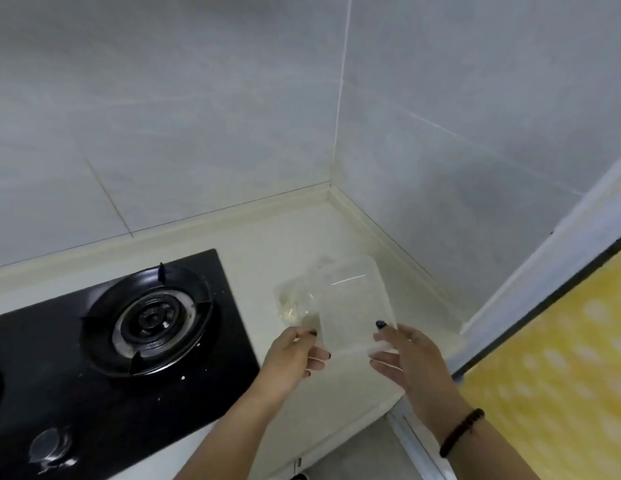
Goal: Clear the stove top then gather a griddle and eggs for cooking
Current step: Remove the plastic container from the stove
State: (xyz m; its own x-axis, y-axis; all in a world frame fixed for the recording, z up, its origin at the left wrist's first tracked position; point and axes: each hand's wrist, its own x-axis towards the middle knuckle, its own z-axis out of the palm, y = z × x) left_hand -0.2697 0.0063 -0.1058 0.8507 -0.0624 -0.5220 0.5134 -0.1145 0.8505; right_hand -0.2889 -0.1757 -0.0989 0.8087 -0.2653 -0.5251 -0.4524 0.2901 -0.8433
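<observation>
A black glass stove top (59, 368) fills the lower left, with a round gas burner (148, 317) bare on it and a silver knob (49, 445) near its front. To its right, over the pale counter, my right hand (402, 355) grips the near edge of a clear rectangular plastic container (354, 306). My left hand (295, 351) pinches a clear plastic bag (295, 303) with some pale bits inside, right beside the container. No griddle or eggs are in view.
The cream counter (288, 237) runs into a corner of grey tiled walls (198, 116). A white door frame (544, 258) and a yellow dotted panel (562, 375) stand at the right. Small white crumbs lie on the stove glass.
</observation>
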